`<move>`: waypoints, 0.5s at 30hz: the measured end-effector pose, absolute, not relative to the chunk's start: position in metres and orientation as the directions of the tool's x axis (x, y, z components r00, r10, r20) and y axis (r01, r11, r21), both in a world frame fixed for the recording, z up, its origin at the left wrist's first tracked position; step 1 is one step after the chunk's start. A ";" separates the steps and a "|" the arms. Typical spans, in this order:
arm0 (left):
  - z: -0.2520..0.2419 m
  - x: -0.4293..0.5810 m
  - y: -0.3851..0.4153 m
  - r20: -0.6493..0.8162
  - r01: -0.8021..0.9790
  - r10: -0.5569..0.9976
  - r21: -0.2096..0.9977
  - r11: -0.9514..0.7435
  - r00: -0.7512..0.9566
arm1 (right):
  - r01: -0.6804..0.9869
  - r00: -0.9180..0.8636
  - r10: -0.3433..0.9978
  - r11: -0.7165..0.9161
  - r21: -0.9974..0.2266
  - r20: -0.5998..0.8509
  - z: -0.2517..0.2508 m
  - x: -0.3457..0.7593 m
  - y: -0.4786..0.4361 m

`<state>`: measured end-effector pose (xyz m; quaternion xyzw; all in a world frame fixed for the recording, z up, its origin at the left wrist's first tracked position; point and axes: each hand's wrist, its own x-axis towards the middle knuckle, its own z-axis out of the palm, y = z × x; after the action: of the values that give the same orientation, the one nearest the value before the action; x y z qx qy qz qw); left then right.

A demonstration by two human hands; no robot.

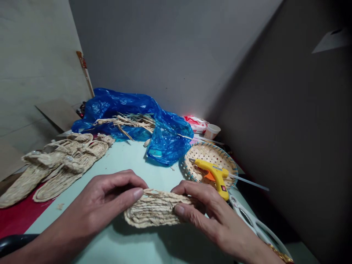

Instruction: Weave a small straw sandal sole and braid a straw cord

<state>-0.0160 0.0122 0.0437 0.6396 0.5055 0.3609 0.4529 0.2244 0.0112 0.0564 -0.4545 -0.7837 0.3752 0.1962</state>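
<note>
A woven straw sole [154, 211] stands on its edge on the pale green table [129, 161], held between both hands. My left hand [110, 200] grips its left end, thumb pressed on the top edge and fingers curled behind. My right hand [209, 212] pinches the right end, thumb in front and fingers over the top. Both hands are closed on the sole.
Two finished straw sandals [60, 165] lie at the left. A blue plastic bag [143, 121] with loose straw sits at the back. A woven tray [211, 161] at the right carries a yellow glue gun [216, 176]. White-handled scissors [253, 222] lie near my right wrist.
</note>
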 end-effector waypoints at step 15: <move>0.059 -0.014 0.017 -0.146 0.326 0.944 0.944 0.043 0.297 | 0.359 -0.463 0.886 0.157 -0.920 -0.029 0.048 0.231 0.026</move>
<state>-0.0145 0.0170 0.0591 0.6222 0.5101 0.3021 0.5113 0.2311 0.0259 0.0485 -0.4388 -0.7091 0.4782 0.2756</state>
